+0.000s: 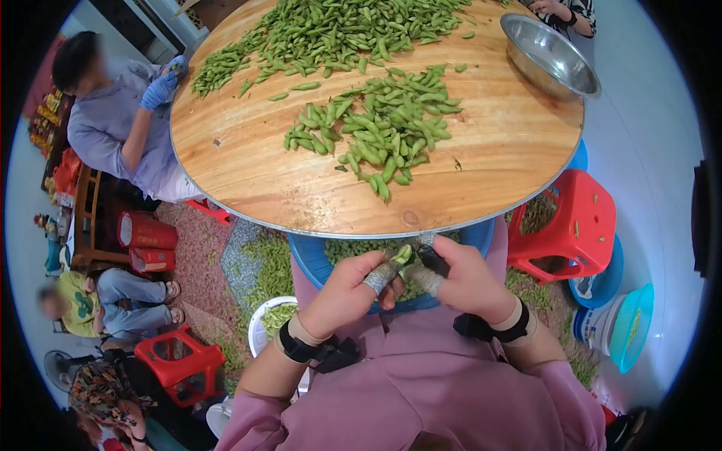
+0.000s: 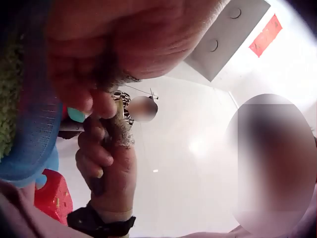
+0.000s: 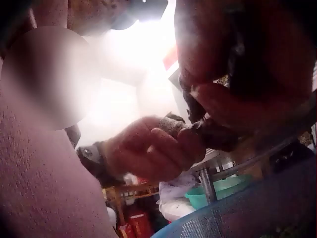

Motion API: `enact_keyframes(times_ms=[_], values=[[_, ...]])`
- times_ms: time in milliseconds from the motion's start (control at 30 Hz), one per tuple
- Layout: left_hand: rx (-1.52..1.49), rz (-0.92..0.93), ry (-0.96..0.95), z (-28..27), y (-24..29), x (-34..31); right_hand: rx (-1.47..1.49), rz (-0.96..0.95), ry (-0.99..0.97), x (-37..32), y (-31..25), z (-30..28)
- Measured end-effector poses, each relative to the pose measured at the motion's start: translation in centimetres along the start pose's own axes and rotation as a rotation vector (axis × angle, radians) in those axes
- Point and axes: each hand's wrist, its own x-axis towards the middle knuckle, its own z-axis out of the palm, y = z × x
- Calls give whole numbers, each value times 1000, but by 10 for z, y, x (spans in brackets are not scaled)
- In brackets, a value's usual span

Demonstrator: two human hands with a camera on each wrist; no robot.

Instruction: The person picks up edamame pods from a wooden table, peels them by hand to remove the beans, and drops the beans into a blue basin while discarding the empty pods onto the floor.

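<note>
Both hands meet over the blue basin (image 1: pixel 308 259), in front of the table edge. My left hand (image 1: pixel 342 289) pinches a split green soybean pod (image 1: pixel 404 254) between a tape-wrapped thumb and the fingers. My right hand (image 1: pixel 477 282), its thumb also wrapped, is close against the pod, fingers curled round a dark object (image 1: pixel 433 261). An end of that object (image 2: pixel 99 186) sticks out below the curled fingers in the left wrist view; I cannot tell its kind. Shelled green beans (image 1: pixel 361 249) lie in the basin below.
Soybean pods (image 1: pixel 391 124) lie heaped on the round wooden table (image 1: pixel 248 165), beside a steel bowl (image 1: pixel 549 56). A red stool (image 1: pixel 575 225) stands right; a white basket (image 1: pixel 259 327) and another red stool (image 1: pixel 180 361) are left. Pods litter the floor. A person in blue gloves (image 1: pixel 158 92) sits left.
</note>
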Motion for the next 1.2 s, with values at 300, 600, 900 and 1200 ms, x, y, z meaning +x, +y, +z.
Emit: enact_keyframes(times_ms=[300, 600, 900, 1200], values=[[631, 135, -11, 4, 9, -2, -349, -30, 46, -2, -10, 5], [839, 273, 1, 4, -8, -2, -559, -93, -7, -3, -4, 10], [1115, -9, 313, -45, -34, -57, -587, -198, -6, 13, -38, -7], [1291, -226, 578, -62, -30, -98, -830, -133, 266, 75, -23, -13]])
